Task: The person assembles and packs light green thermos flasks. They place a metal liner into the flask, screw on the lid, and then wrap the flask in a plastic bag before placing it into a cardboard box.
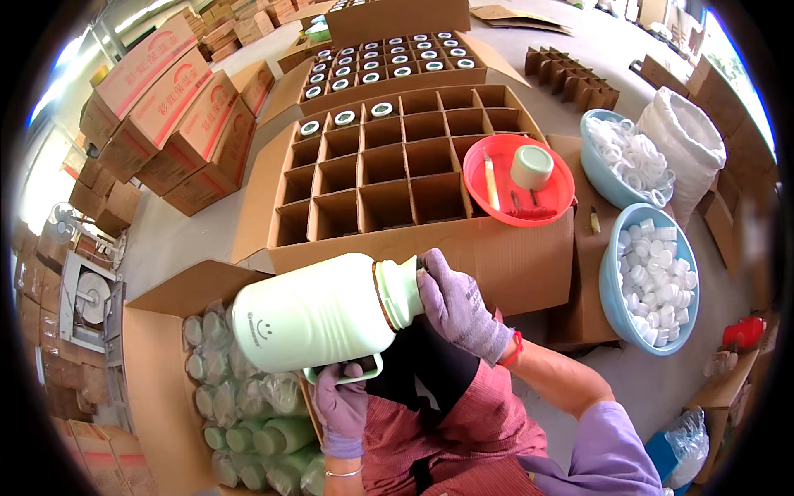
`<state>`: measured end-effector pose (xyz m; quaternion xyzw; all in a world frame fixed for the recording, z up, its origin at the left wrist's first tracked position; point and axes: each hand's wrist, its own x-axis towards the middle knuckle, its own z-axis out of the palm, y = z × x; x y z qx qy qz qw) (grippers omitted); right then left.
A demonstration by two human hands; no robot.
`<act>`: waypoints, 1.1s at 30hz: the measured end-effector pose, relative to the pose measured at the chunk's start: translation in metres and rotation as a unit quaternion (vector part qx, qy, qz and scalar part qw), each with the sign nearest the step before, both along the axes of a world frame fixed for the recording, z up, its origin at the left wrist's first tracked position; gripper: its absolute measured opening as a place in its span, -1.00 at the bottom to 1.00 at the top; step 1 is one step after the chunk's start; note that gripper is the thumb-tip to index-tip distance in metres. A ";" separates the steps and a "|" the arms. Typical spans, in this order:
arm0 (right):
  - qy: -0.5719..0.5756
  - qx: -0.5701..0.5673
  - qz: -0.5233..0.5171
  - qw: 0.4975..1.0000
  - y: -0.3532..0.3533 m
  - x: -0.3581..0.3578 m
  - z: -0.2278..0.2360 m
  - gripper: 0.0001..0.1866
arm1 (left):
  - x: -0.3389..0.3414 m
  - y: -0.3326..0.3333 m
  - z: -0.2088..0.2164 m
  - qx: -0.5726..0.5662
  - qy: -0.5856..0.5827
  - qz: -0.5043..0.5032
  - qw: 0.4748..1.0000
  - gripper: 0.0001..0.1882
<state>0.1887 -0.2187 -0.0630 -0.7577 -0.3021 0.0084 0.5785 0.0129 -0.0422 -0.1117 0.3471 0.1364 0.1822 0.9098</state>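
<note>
A pale green thermos jug with a smiling-face print lies on its side above my lap, mouth to the right. My gloved left hand is closed around its handle from below. At the mouth end, my gloved right hand grips the rim of the green neck; the fingertips on the far side are hidden. Below left, an open carton holds several green jugs, some in clear plastic. Ahead stands a divided carton, with three jugs in its far row.
A red basin with a knife, a green cup and red-handled tools sits on the carton's right corner. Blue basins hold white rings and white caps. Beyond are a filled carton, a white sack and stacked boxes.
</note>
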 end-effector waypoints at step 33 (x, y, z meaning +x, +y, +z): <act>0.401 0.062 0.334 0.851 0.004 0.041 -0.026 -0.10 | -0.053 0.019 -0.009 0.658 -0.075 0.009 0.749 -0.37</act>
